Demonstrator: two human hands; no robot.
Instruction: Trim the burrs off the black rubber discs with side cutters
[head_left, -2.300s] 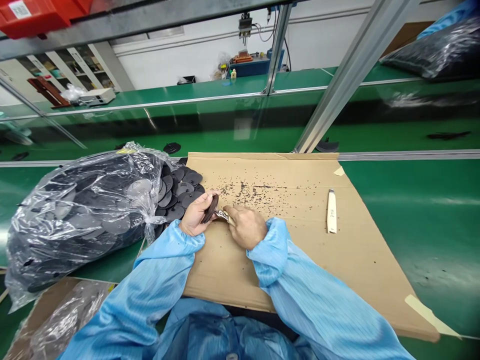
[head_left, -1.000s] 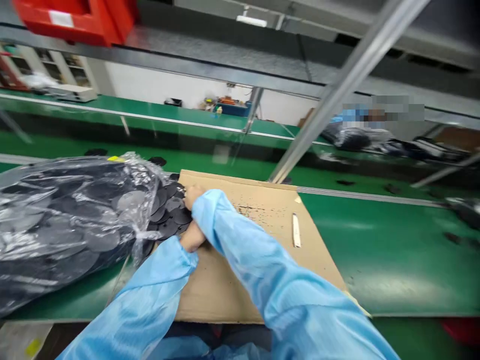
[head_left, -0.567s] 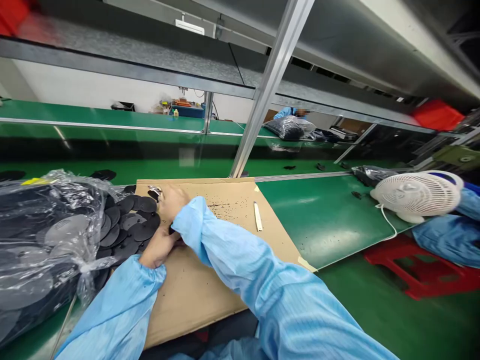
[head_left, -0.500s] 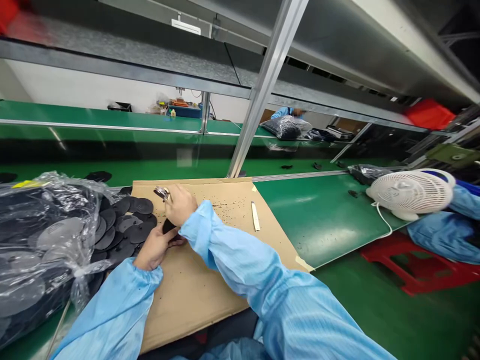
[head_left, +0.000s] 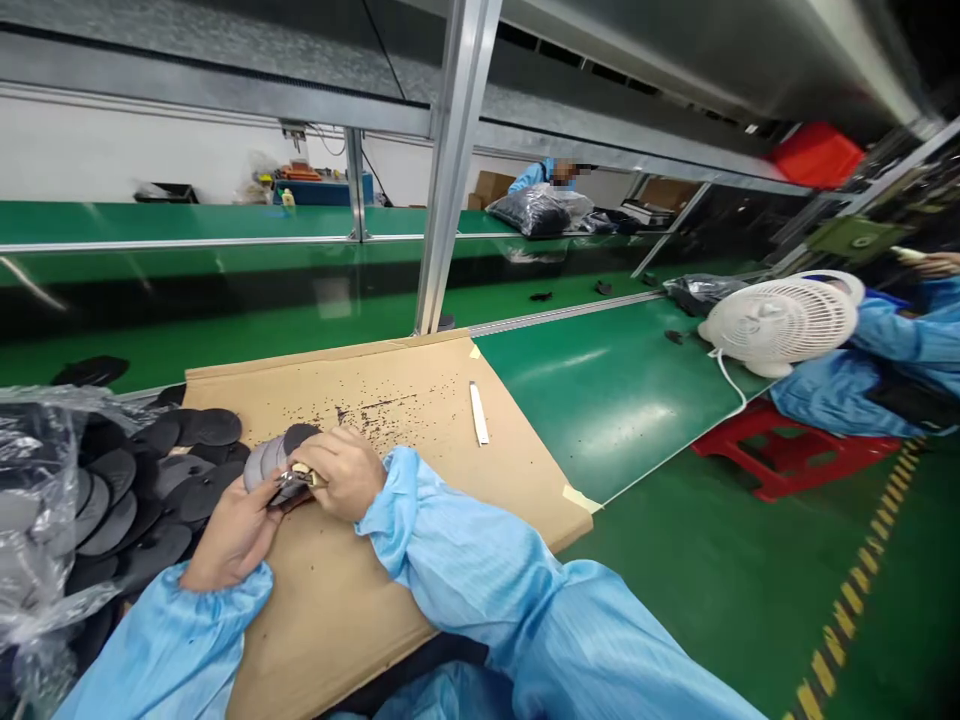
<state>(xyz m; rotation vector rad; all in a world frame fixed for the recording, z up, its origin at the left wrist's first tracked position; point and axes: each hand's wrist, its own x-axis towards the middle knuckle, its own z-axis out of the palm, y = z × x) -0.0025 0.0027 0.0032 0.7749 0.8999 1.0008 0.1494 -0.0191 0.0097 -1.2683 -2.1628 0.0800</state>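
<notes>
My left hand is closed around a few round dark plastic discs, tilted up with their grey faces showing. My right hand grips a pair of small cutting pliers, whose shiny metal jaws lie against the discs' near edge close to my left thumb. Whether the jaws are closed on the plastic is too small to tell. Beneath both hands lies a cardboard sheet scattered with tiny black bits. Left of my left hand, many loose black discs spill beside a clear plastic bag.
A white strip-like tool rests on the cardboard's right side. An upright metal post rises behind it. Further right stand a white fan and a red stool, with a person in blue sleeves alongside.
The view has swung right and downward. My right hand has brought the pliers down from above to the discs, and my left hand has turned the discs so their grey faces show.
</notes>
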